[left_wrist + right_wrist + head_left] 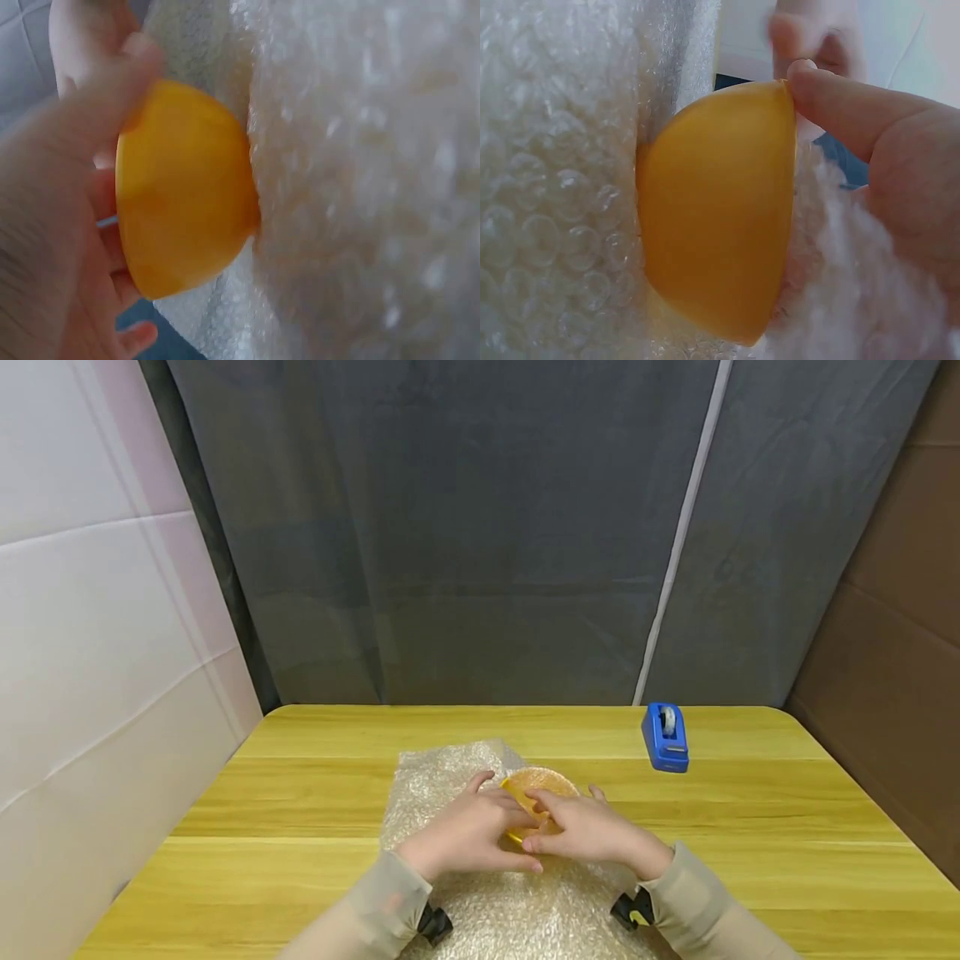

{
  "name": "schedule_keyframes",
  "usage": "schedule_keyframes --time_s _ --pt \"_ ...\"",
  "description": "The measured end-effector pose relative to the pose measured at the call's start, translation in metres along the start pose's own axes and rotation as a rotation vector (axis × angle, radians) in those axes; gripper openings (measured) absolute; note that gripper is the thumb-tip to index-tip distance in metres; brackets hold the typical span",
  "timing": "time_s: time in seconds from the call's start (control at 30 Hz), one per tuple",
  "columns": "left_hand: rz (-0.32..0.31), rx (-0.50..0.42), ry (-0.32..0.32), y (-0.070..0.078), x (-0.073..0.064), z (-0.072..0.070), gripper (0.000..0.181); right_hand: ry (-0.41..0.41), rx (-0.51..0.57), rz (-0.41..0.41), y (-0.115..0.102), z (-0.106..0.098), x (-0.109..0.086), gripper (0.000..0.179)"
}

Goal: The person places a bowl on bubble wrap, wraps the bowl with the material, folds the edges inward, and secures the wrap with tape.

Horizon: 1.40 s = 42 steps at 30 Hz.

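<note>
A yellow-orange bowl (517, 790) stands upright on a large sheet of bubble wrap (517, 917). A flap of the wrap lies over the bowl's right part in the head view. My left hand (472, 828) spreads over the bowl's left side; in the left wrist view its thumb is at the rim of the bowl (187, 195) and the fingers show beyond it. From the right, my right hand (588, 828) rests on the flap over the opening. Its thumb tip touches the rim of the bowl (712, 210) in the right wrist view.
A blue tape dispenser (666, 742) with a roll in it stands at the back right of the wooden table (277, 827). Dark grey cloth (480, 543) hangs behind the table, with a white panel (97, 610) on the left and a brown one (892, 610) on the right.
</note>
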<state>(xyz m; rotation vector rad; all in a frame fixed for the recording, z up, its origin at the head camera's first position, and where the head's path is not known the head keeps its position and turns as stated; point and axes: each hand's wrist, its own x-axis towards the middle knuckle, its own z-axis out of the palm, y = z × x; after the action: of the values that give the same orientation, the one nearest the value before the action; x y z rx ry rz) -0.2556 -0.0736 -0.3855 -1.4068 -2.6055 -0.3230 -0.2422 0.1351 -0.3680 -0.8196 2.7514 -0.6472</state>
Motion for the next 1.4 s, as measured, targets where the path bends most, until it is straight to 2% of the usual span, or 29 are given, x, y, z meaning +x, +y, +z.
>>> schedule_keyframes --time_s 0.13,0.23,0.47,0.67,0.83,0.97,1.07,1.17,1.3,1.4 --pt "-0.015 0.105 -0.013 0.003 -0.001 0.003 0.038 -0.001 -0.010 -0.025 -0.002 -0.001 0.000 0.073" --pt "-0.035 0.146 -0.032 0.005 -0.001 0.005 0.034 -0.009 -0.001 -0.043 -0.002 -0.003 0.000 0.072" --pt "-0.075 0.141 -0.109 0.011 0.000 0.006 0.027 -0.020 0.061 -0.109 0.003 -0.011 -0.006 0.060" --pt "-0.108 0.077 -0.163 0.010 0.003 0.008 0.031 0.055 0.128 -0.169 0.018 -0.035 -0.022 0.050" --pt "-0.125 0.056 -0.165 0.007 0.003 0.005 0.031 0.116 0.006 -0.262 0.034 -0.057 -0.034 0.038" --pt "-0.117 0.047 -0.167 0.007 0.003 0.003 0.032 0.105 -0.074 -0.315 0.052 -0.064 -0.045 0.033" --pt "-0.116 0.025 -0.175 0.007 0.003 0.001 0.032 0.083 -0.141 -0.289 0.064 -0.064 -0.055 0.045" --pt "-0.120 0.004 -0.180 0.007 0.003 -0.001 0.031 0.097 -0.290 -0.295 0.074 -0.058 -0.062 0.070" --pt "-0.125 0.004 -0.184 0.006 0.003 0.000 0.031 0.181 -0.486 -0.415 0.083 -0.044 -0.065 0.095" --pt "-0.126 0.010 -0.186 0.006 0.003 0.002 0.032 0.256 -0.554 -0.553 0.088 -0.035 -0.063 0.091"
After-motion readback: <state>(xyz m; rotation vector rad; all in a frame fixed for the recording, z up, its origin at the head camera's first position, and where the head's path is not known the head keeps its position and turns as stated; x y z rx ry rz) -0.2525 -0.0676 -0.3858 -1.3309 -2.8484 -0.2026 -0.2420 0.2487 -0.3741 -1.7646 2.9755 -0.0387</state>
